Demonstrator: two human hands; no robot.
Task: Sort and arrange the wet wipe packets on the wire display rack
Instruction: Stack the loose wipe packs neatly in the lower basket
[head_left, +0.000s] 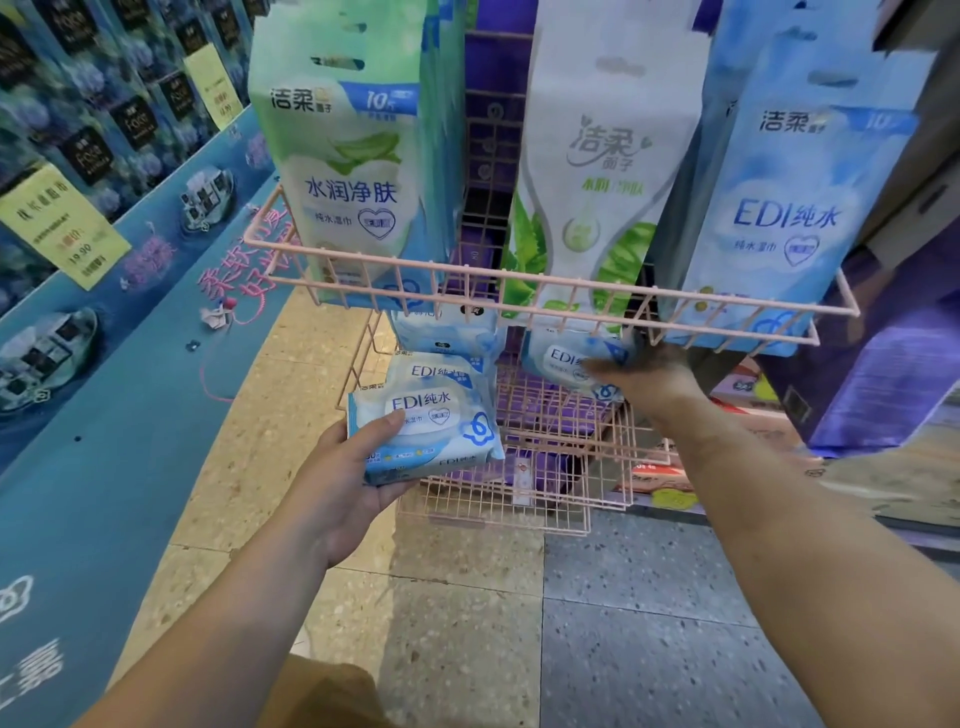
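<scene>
A pink wire display rack (545, 283) stands in front of me with several tiers. My left hand (343, 483) grips a blue-and-white EDI wet wipe packet (431, 421) at the left of the middle tier, with another such packet (441, 371) lying just behind it. My right hand (649, 379) reaches under the top basket and holds a second EDI packet (566, 361) by its right side. One more blue packet (447, 332) lies further back. In the top basket stand tall packs: a green aloe pack (353, 171), a white aloe pack (597, 171) and a blue EDI pack (789, 208).
A blue display stand (130, 364) with yellow price tags (62, 228) runs along the left. Purple boxes (883, 374) sit behind the rack on the right. The lower wire shelves (519, 488) reach toward the speckled tile floor (519, 623).
</scene>
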